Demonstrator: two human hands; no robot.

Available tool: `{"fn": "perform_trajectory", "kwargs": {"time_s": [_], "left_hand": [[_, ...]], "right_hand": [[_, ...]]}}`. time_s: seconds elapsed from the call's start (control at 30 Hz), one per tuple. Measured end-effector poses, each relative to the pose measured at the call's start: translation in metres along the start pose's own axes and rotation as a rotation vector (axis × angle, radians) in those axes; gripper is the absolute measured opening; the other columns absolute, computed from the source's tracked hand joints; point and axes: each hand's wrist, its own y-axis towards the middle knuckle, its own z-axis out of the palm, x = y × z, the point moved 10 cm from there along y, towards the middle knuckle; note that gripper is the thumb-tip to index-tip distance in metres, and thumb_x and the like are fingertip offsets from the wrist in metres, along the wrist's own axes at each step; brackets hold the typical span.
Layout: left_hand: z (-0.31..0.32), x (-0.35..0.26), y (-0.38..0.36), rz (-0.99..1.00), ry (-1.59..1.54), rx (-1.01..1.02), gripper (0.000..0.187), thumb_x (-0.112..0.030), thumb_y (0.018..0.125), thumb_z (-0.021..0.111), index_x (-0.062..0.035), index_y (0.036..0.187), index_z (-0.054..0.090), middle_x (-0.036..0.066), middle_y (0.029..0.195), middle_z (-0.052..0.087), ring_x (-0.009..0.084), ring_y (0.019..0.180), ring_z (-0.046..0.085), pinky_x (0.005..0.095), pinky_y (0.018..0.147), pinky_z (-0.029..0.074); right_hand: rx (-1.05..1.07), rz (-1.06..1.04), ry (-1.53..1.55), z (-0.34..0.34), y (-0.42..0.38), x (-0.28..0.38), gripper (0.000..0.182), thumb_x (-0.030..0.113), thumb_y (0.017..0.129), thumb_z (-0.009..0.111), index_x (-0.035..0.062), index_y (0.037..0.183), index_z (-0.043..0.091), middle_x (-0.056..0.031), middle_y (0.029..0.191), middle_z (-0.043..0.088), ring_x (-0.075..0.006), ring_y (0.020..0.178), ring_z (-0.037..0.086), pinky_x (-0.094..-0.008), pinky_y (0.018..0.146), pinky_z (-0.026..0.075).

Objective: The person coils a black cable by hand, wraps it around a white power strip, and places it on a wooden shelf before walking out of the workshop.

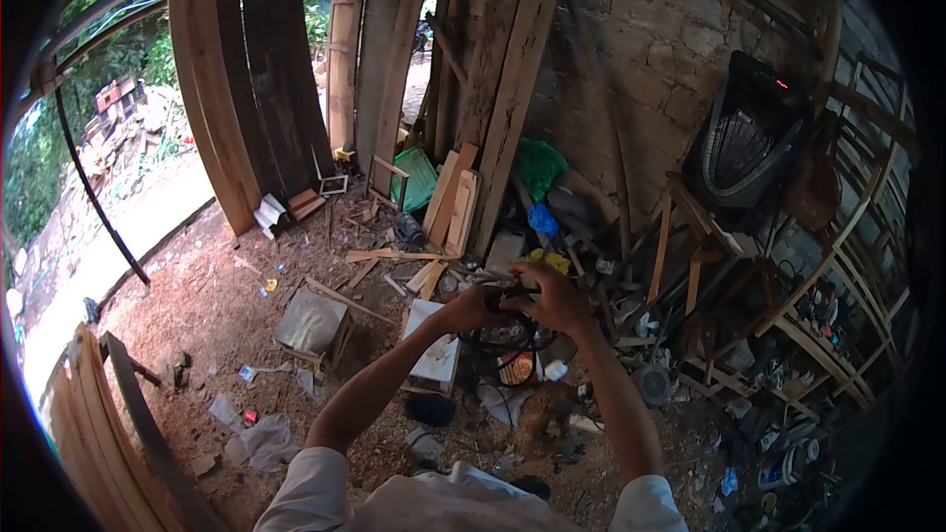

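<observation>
Both my arms reach forward at the middle of the view, with the hands close together. My left hand (471, 309) is closed on a looped black cable (537, 343). Beside it, my right hand (554, 299) has its fingers curled round the same cable. Loops of the cable hang below both hands, above the littered floor. Just under my left hand lies a white-topped board or box (434, 360). An orange-and-white item (515, 367) and a small white bottle-like object (556, 370) show behind and beside the loops.
A low stool-like block (311, 323) stands at left on the wood-shaving floor. Tall planks (212, 89) lean at the back, short boards (455, 207) near them. A black speaker-like unit (746, 133) sits at right above a wooden rack (828, 335). Plastic bags (268, 443) lie front left.
</observation>
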Motion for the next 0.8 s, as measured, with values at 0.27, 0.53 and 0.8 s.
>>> {"fn": "perform_trajectory", "kwargs": {"time_s": [0.27, 0.53, 0.8], "left_hand": [[-0.015, 0.033, -0.004, 0.017, -0.04, -0.089, 0.041, -0.014, 0.075, 0.066, -0.0024, 0.113, 0.055, 0.004, 0.081, 0.059, 0.0104, 0.074, 0.053, 0.027, 0.066, 0.043], [-0.031, 0.014, -0.03, 0.027, -0.044, -0.266, 0.027, -0.015, 0.076, 0.065, -0.0019, 0.099, 0.059, 0.002, 0.074, 0.055, 0.0085, 0.067, 0.05, 0.026, 0.059, 0.041], [-0.018, 0.051, -0.063, -0.183, -0.469, -0.191, 0.028, -0.015, 0.075, 0.065, -0.0001, 0.095, 0.054, 0.003, 0.069, 0.055, 0.0112, 0.059, 0.054, 0.0252, 0.053, 0.044]], "right_hand": [[0.148, 0.119, -0.046, 0.017, -0.031, -0.015, 0.067, 0.041, 0.064, 0.076, 0.0101, 0.117, 0.05, -0.0131, 0.115, 0.051, -0.0294, 0.107, 0.051, -0.0396, 0.088, 0.043], [0.048, 0.074, 0.133, 0.026, -0.028, 0.0, 0.044, 0.014, 0.064, 0.07, 0.0039, 0.105, 0.055, -0.0135, 0.088, 0.062, -0.0261, 0.082, 0.062, -0.0344, 0.073, 0.048], [-0.075, 0.124, 0.194, 0.041, -0.025, -0.007, 0.034, 0.01, 0.067, 0.066, 0.0008, 0.099, 0.056, -0.014, 0.079, 0.063, -0.0248, 0.076, 0.063, -0.0337, 0.069, 0.047]]}}
